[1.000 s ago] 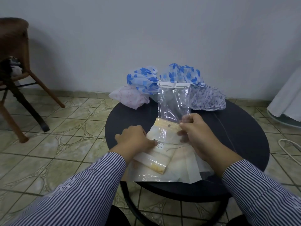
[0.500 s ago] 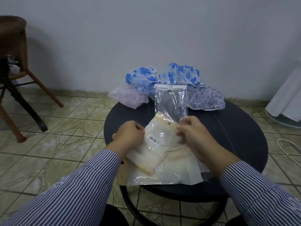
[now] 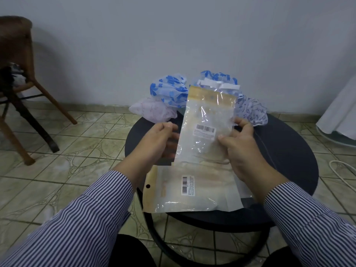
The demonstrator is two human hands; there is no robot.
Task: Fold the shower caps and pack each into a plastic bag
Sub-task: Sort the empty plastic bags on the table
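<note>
Head view: you hold one packed bag point(image 3: 207, 128) up in the air over the middle of the round table point(image 3: 285, 155). Your left hand point(image 3: 159, 138) pinches its left edge. Your right hand point(image 3: 240, 149) grips its right edge, thumb on the front. The two hands are apart, one on each side of the bag.

This bag is clear with a tan strip at the top and a barcode sticker on the front. Something pale and folded is inside it, but you cannot tell for sure what it is. A second clear bag with a white strip point(image 3: 219, 85) at its top seems to stand just behind it; you cannot tell if it holds anything.

One more packed bag point(image 3: 188, 189) lies flat at the near edge of the table, under your hands. It has a tan strip with a hole on its left end and a barcode sticker too. Its near left corner hangs past the table edge.

At the far edge of the table there are four loose caps. One is pink point(image 3: 152, 110), on the left. Two are white with big blue flowers point(image 3: 169, 90) point(image 3: 217, 76). One has small blue flowers point(image 3: 252, 110), on the right.

A wooden chair point(image 3: 21, 60) stands on the tiled floor to the left.
</note>
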